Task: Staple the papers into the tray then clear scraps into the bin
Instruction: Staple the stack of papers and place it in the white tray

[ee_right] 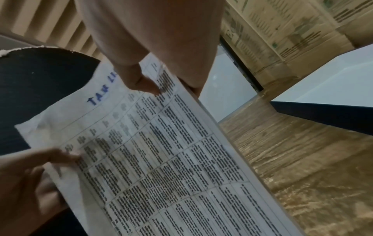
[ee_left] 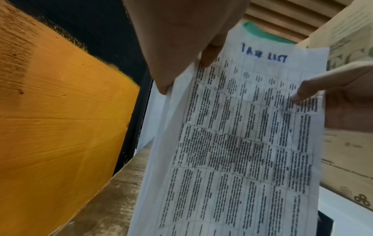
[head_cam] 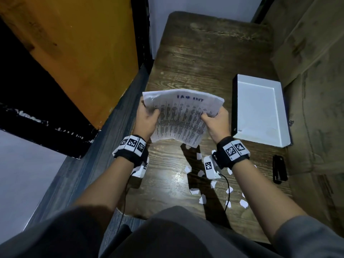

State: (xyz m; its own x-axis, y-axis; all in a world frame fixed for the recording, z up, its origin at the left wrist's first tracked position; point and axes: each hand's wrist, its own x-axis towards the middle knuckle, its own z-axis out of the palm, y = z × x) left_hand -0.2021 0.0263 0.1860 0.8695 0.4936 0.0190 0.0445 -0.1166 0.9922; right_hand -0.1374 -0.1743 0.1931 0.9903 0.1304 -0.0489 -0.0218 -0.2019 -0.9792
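Observation:
I hold a sheaf of printed papers (head_cam: 180, 118) with a blue handwritten heading above the wooden table (head_cam: 204, 58). My left hand (head_cam: 148, 116) pinches its left edge, thumb on top; my right hand (head_cam: 216, 120) pinches its right edge. In the left wrist view the papers (ee_left: 242, 143) hang below my left hand (ee_left: 193, 60). In the right wrist view my right hand (ee_right: 153, 83) grips the papers (ee_right: 161, 159) by the edge. A white tray (head_cam: 260, 110) lies to the right with nothing in it. A black stapler (head_cam: 279, 169) lies near the tray's front corner. Several white paper scraps (head_cam: 202, 199) litter the table in front of me.
An orange board (head_cam: 74, 43) with a black frame leans at the left. Cardboard boxes (head_cam: 316, 71) line the table's right side. No bin shows in any view. My lap fills the bottom of the head view.

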